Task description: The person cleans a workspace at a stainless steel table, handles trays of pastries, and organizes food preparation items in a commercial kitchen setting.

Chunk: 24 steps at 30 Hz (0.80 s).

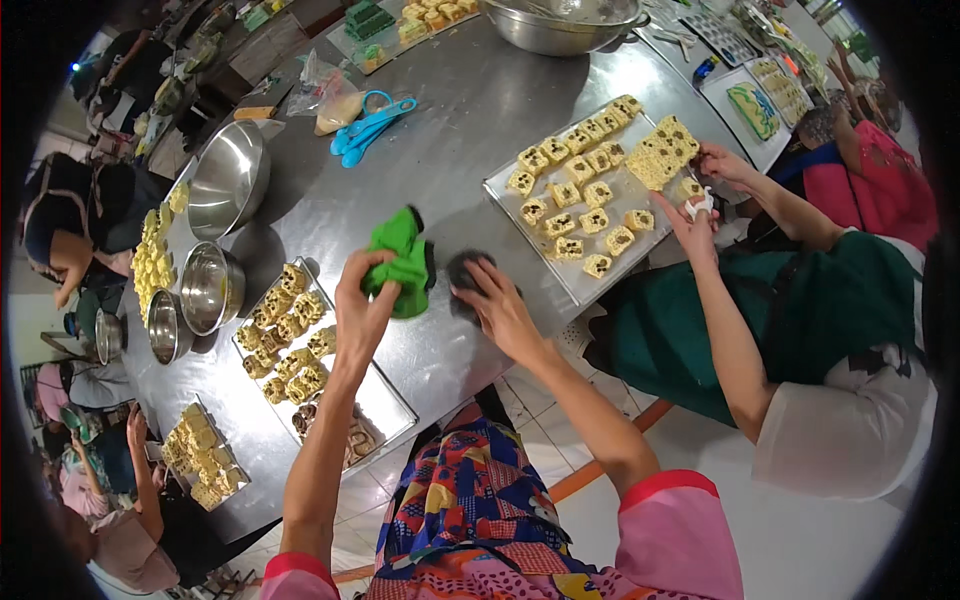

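Observation:
Bunched in my left hand [362, 305] is a bright green cloth [402, 255] with dark edges, held just above the steel table or touching it; I cannot tell which. My right hand [508, 312] presses its fingers over a dark grey, rounded pad [463, 272] on the table; its exact kind is unclear. Under my left forearm, a baking tray [388, 405] carries several rows of pale pastry pieces with dark bits. To the right of my right hand, another tray [575, 285] bears small cut pastry pieces [596, 193].
Beside me on the right, a person's hands [690, 215] hold a dotted pastry slab [662, 153] over the tray. Steel bowls [230, 175] line the left side. Blue scissors [368, 132] and a plastic bag [325, 90] lie farther back, near a large bowl [565, 35].

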Tool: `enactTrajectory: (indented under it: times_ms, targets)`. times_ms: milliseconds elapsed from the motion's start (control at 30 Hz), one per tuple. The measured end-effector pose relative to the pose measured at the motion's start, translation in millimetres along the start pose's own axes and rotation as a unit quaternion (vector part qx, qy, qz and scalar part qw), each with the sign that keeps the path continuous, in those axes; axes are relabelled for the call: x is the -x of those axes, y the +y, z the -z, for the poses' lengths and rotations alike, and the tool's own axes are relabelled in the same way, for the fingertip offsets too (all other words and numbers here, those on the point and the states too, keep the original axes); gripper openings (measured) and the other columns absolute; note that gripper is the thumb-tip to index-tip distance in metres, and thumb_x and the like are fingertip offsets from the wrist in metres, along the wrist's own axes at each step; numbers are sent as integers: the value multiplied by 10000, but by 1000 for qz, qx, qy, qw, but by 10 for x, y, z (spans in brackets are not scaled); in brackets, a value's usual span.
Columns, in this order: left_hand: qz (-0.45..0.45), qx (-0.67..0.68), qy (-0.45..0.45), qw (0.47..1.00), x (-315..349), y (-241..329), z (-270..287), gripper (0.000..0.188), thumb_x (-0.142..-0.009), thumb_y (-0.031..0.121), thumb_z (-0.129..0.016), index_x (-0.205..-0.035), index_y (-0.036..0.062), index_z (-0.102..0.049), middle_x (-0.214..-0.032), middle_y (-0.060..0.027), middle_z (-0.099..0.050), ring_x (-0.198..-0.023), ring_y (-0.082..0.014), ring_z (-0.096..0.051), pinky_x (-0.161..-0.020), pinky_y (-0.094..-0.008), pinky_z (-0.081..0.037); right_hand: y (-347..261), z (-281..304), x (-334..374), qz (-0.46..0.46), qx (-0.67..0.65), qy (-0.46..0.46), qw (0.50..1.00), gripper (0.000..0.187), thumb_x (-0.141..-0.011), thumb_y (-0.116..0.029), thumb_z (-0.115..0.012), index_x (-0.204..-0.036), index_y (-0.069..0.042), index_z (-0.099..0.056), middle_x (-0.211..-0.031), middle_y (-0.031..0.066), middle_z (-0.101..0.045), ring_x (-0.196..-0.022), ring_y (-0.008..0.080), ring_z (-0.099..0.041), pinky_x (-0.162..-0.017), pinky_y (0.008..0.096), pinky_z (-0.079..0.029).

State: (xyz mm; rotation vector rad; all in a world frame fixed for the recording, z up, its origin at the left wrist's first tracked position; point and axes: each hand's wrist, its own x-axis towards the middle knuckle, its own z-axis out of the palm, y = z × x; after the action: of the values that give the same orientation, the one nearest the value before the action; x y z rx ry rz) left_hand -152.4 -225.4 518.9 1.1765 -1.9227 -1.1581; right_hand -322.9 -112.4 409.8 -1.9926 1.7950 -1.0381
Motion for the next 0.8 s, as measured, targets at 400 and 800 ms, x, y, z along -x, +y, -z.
enactTrajectory:
  times_ms: [400,800]
  targets:
    - [-139,-155,13,978,-1006,-665,-800,456,-709,125,-643,-1152,59,-557,-1333,-252,-352,-1155,-401,-422,-945,-423,-368,-700,598,1933,-222,-45,20,974,404,-693,99,-579,-1041,-102,-617,-1307,163,-425,-1172,374,-401,-933,453,-391]
    - [-186,-197,-54,961,129,-112,-992,506,-766,136,-631,-1247,129,-472,-1424,-219,-186,-1293,-426,-234,-1021,-534,-248,-355,211,690,-114,-28,142,983,382,-683,91,-580,-1027,-71,-604,-1338,158,-387,-1240,368,-339,-986,452,-337]
